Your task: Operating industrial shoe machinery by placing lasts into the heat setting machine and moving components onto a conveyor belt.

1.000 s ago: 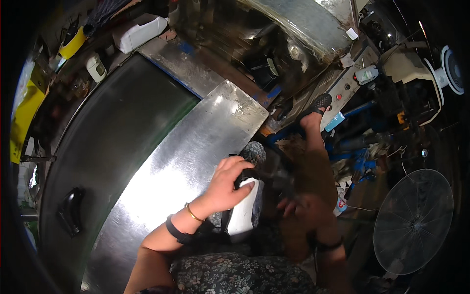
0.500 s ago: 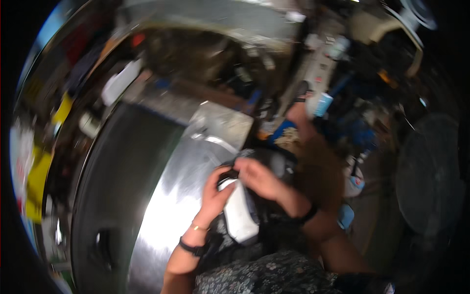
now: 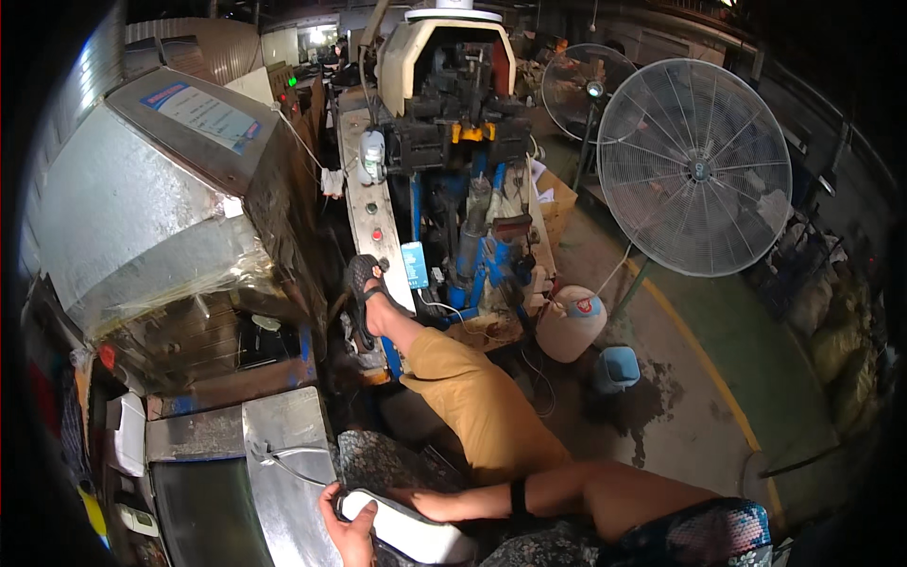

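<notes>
1. Where the view bends at the far left, a big sheet-metal cabinet [image 3: 142, 217] leans over a cluttered shelf, its slanted top carrying a blue-edged label.
2. Near left: a steel worktop [image 3: 283, 463] with a bare panel; a thin wire loop [image 3: 288, 458] lies on it, running toward the hands.
3. Left hand [image 3: 351, 529], at the bottom edge just right of the worktop: fingers curled around the left end of a white oblong container [image 3: 406, 531], thumb on top. Closed grip, holding it.
4. The container sits low and near, at the person's lap. Long axis runs left to right, tipping slightly down toward the right.
5. Right hand [image 3: 425, 504]: forearm comes in from the right with a dark band at the wrist; hand lies along the container's far edge. Touching it, but whether the fingers are wrapped or just resting, cannot tell.
6. Key relation: both hands are on the container, left hand at its end, right hand nearer the middle, so each lies along the same axis.
7. Centre: a leg in tan shorts [image 3: 472, 397] stretches away, sandalled foot [image 3: 364, 283] propped against a blue-and-cream machine [image 3: 453, 123].
8. Right: a white jug [image 3: 570, 323] and small blue bucket [image 3: 616, 367] on the concrete floor [image 3: 699, 406], and a large pedestal fan [image 3: 694, 165] beyond.
</notes>
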### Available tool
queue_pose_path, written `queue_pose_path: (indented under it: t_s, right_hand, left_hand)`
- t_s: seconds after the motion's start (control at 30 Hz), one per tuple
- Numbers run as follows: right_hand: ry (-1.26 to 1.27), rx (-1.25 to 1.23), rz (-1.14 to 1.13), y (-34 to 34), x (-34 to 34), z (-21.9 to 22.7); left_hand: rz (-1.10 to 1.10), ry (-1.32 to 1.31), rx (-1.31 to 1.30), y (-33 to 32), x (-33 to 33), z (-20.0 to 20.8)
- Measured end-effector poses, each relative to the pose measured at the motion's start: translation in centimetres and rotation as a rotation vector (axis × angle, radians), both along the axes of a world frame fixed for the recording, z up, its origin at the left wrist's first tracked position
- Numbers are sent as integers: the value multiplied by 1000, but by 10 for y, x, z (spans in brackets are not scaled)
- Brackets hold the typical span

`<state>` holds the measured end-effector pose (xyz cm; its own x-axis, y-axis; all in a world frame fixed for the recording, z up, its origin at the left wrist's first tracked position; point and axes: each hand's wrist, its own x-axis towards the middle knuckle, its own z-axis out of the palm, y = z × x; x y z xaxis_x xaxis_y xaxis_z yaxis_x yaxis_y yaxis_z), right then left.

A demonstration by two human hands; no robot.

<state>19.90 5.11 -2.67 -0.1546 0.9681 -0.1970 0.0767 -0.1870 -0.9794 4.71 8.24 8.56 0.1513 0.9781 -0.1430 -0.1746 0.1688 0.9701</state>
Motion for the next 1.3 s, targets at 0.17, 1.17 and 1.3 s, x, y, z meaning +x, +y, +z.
queue_pose_path:
  t_s: [0.17, 1.17, 1.3]
  right_hand:
    - [-447, 52, 173, -6, -2, 29]
    - [-8, 85, -90, -27, -32, 59]
    - [-339, 142, -90, -34, -30, 60]
  left_hand:
    - [21, -14, 40, 11, -15, -39]
    - [-193, 491, 141, -29, -42, -31]
    - [-11, 554, 158, -64, -19, -22]
